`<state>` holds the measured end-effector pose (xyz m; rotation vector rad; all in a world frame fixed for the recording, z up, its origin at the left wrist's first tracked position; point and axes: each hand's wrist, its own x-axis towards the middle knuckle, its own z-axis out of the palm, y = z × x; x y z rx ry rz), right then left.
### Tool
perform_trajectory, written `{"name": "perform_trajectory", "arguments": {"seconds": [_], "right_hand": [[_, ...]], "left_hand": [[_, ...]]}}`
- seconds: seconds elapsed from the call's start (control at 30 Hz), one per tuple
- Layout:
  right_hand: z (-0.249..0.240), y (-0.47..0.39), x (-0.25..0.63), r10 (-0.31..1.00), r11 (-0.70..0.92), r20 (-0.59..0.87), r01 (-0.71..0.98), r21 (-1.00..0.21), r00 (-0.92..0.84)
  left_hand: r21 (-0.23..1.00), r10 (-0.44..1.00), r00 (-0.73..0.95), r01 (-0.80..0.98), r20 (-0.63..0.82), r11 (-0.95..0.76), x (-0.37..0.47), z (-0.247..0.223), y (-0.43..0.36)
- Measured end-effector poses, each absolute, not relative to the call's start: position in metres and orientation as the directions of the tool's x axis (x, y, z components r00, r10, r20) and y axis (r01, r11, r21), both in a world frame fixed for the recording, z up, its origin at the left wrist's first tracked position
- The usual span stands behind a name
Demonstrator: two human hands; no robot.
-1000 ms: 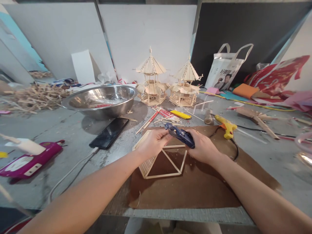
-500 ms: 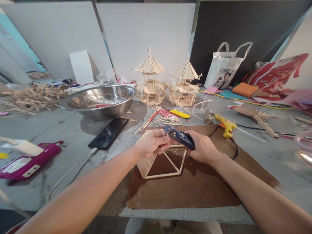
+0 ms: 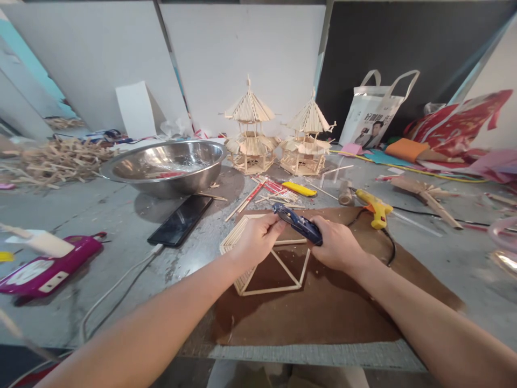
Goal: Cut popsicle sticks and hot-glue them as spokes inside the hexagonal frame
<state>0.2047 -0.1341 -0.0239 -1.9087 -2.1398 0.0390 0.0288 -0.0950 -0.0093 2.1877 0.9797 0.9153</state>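
My right hand (image 3: 337, 242) is wrapped round the handles of a dark blue cutter-like tool (image 3: 301, 225), whose head points left. Just at that head, my left hand (image 3: 260, 237) is closed in a pinch; what its fingertips hold is too small to make out. Below both hands a flat frame of pale sticks (image 3: 271, 291) lies on a brown sheet (image 3: 323, 318). Its left part is filled with sticks laid side by side, partly hidden by my left hand, while its right part has open triangular gaps.
Two stick pagodas (image 3: 249, 145) (image 3: 306, 145) stand at the back. A metal bowl (image 3: 161, 180), a phone (image 3: 180, 221) and a purple power strip (image 3: 48, 269) lie left. Loose sticks and a yellow cutter (image 3: 299, 188) are ahead; a yellow glue gun (image 3: 376, 209) lies right.
My left hand has shifted slightly right and down, its fingers drawn closer together beside the tool's head. More of the frame's filled left part shows. My right hand has barely moved.
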Motion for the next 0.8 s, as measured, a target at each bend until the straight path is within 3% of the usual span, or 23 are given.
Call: {"name": "perform_trajectory", "arguments": {"seconds": [0.2, 0.43, 0.6, 0.7, 0.8], "right_hand": [[-0.026, -0.134, 0.204, 0.973, 0.108, 0.225, 0.962, -0.249, -0.051], [-0.028, -0.133, 0.209, 0.960, 0.196, 0.253, 0.928, -0.317, -0.116], [-0.031, -0.132, 0.214, 0.928, 0.302, 0.315, 0.897, -0.323, -0.199], [-0.030, -0.132, 0.214, 0.918, 0.333, 0.326, 0.886, -0.323, -0.226], [-0.028, -0.133, 0.213, 0.918, 0.330, 0.323, 0.893, -0.305, -0.230]], "left_hand": [[0.661, 0.752, 0.470, 0.383, 0.463, -0.646, 0.032, -0.017, -0.092], [0.770, 0.739, 0.580, 0.278, 0.342, -0.574, 0.028, -0.005, -0.089], [0.978, 0.695, 0.713, 0.063, 0.094, -0.197, 0.023, -0.012, -0.085], [0.998, 0.625, 0.779, 0.005, -0.048, 0.070, 0.021, -0.013, -0.081], [0.979, 0.579, 0.805, 0.012, -0.131, 0.205, 0.019, -0.012, -0.080]]}}
